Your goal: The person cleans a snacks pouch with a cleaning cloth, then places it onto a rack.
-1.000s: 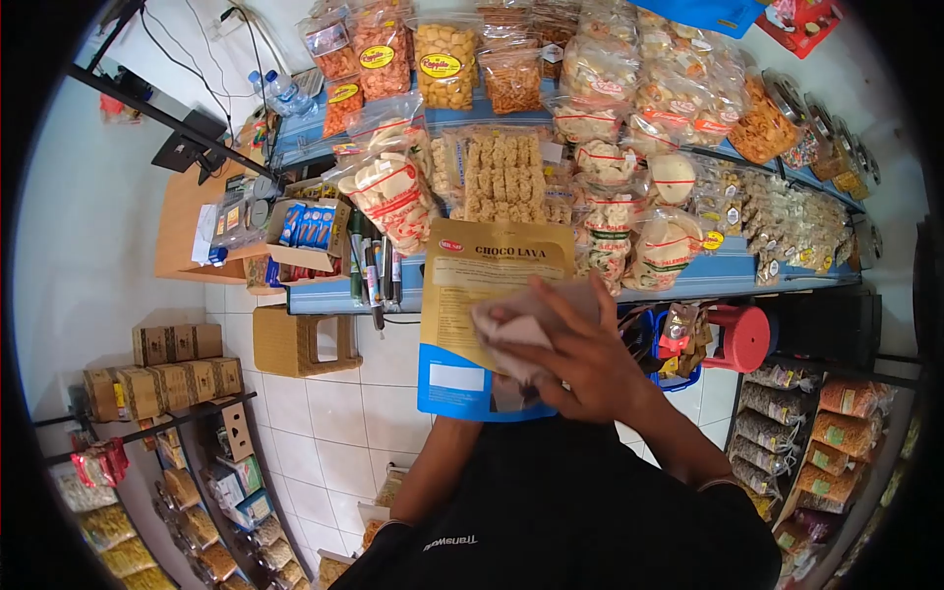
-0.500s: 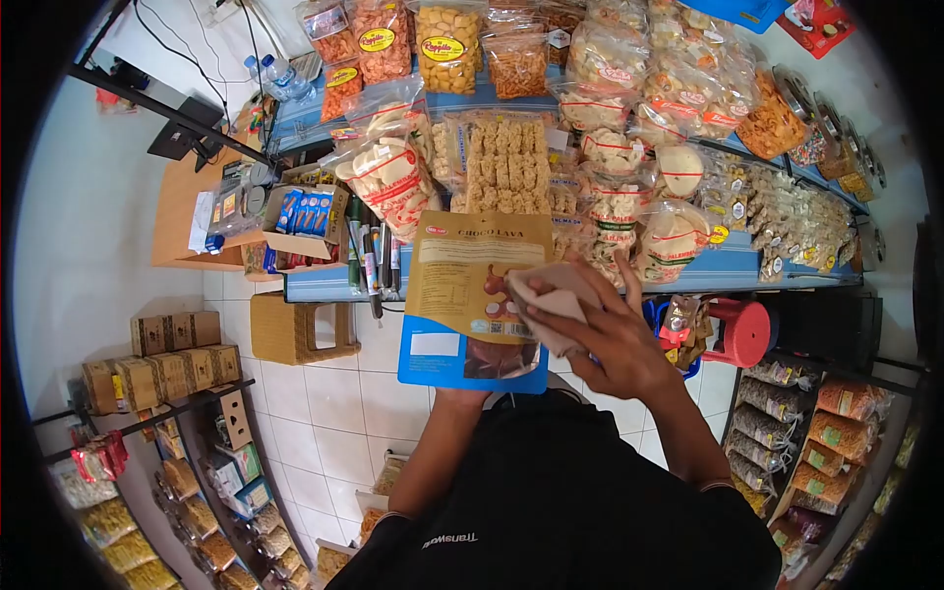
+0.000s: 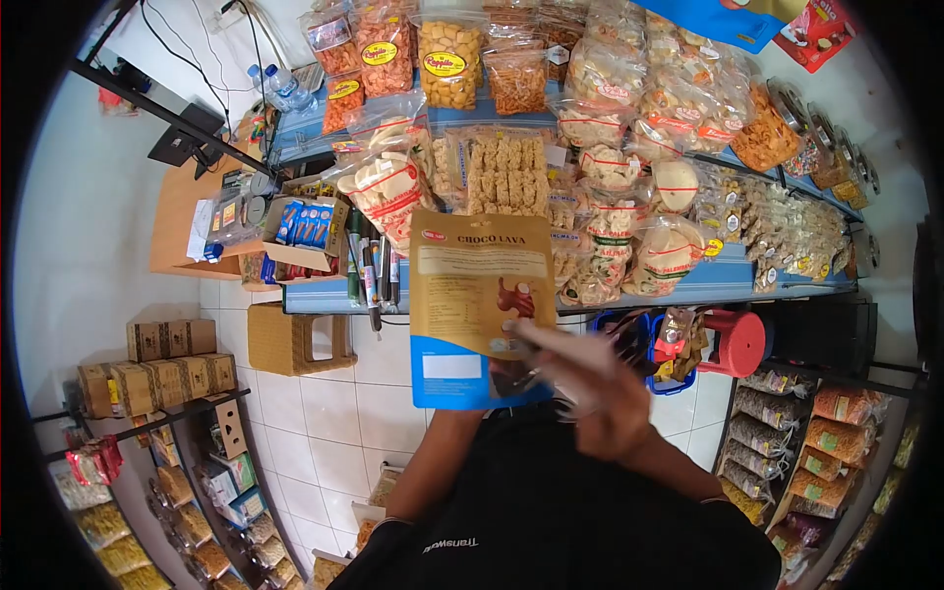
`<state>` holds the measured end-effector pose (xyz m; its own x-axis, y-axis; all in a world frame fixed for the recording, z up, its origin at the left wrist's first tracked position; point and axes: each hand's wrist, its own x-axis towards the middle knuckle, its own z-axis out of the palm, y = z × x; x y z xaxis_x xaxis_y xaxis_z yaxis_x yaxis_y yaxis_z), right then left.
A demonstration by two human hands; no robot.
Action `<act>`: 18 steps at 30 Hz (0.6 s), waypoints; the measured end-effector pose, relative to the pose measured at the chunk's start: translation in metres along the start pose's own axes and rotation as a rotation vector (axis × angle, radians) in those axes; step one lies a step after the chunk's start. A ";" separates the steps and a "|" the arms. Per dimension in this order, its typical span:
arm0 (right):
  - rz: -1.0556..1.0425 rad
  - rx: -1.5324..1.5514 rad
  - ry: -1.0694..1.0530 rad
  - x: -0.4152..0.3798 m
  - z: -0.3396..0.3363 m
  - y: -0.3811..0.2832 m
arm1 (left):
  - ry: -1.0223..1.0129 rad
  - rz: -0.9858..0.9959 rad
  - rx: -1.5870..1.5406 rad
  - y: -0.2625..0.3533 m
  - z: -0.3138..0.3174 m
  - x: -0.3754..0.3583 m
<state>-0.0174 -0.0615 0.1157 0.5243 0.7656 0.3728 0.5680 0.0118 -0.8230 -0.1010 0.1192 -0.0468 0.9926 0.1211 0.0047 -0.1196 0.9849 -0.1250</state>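
Observation:
A gold and blue Choco Lava pouch (image 3: 479,285) stands upright in front of my body, its printed back facing me. My left hand (image 3: 458,417) holds it from behind at the lower end; the fingers are hidden by the pouch. A pale folded cloth (image 3: 568,352) is gripped in my right hand (image 3: 615,408), which is smeared by motion. The cloth overlaps the lower right part of the pouch, by its clear window. Just beyond the pouch's top edge lie packs of puffed snack bars (image 3: 506,172) on the blue-covered table.
Bagged crackers (image 3: 669,256) crowd the blue table (image 3: 723,267). On the left are an open snack box (image 3: 307,234) and rolled tubes (image 3: 370,275). A brown stool (image 3: 280,339), a red stool (image 3: 739,344) and stocked shelves (image 3: 831,433) stand around me.
My right hand with the cloth has moved down the pouch's right side and blurred. The pouch has shifted slightly down and right in view, still held by my left hand.

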 end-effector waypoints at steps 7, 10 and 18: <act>-0.017 -0.275 -0.340 0.014 0.033 0.004 | 0.079 -0.028 0.091 -0.012 -0.007 -0.013; 0.048 -0.293 -0.272 0.027 0.033 0.015 | 0.109 0.061 0.147 -0.016 -0.004 0.004; 0.075 -0.534 -0.124 0.074 0.024 0.058 | 0.146 0.153 0.186 -0.035 0.006 0.003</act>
<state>0.0389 0.0110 0.0851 0.5150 0.8224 0.2416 0.7919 -0.3486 -0.5014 -0.0939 0.0858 -0.0369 0.9535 0.2643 -0.1447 -0.2564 0.9640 0.0712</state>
